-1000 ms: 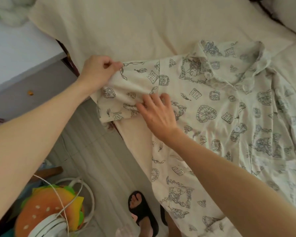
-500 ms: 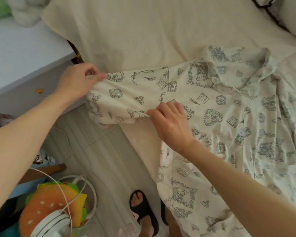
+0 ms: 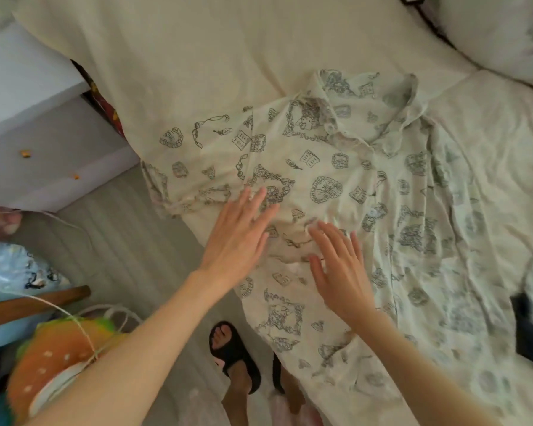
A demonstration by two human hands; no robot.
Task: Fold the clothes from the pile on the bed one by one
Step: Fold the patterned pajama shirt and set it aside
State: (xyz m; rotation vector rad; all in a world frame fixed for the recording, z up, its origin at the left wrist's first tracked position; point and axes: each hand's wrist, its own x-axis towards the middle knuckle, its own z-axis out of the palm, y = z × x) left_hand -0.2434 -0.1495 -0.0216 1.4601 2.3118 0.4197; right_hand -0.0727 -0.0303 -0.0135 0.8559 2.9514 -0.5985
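The printed shirt (image 3: 336,192) lay spread face-up across the cream bed (image 3: 197,56), collar toward twelve o'clock, its hem running off the mattress edge toward six o'clock. Its short sleeve (image 3: 194,161) reached out toward nine o'clock and overhung the bed's side edge, close to the white cabinet (image 3: 37,142). The bed edge ran diagonally from about ten o'clock down to six o'clock, with a strip of pale floor (image 3: 130,247) between it and the cabinet. Bare sheet lay open from eleven to one o'clock above the collar. A pillow (image 3: 505,35) sat at one o'clock, and a dark item (image 3: 530,327) lay on the bed at four o'clock.

The left hand (image 3: 237,235) had its fingers straight and together, flat over the shirt just below the sleeve seam; whether it touched the cloth could not be told through the blur. The right hand (image 3: 339,269) was just beside it at five o'clock, fingers spread and straight over the shirt's front, holding nothing.

Half a second earlier the left hand had pinched the sleeve end and held it out over the floor, while the right pinched the underarm. Since then both had let go, and the sleeve had dropped onto the bed edge.

A sandalled foot (image 3: 231,355) stood on the floor at six o'clock, and a burger-shaped cushion (image 3: 59,358) lay at eight o'clock.
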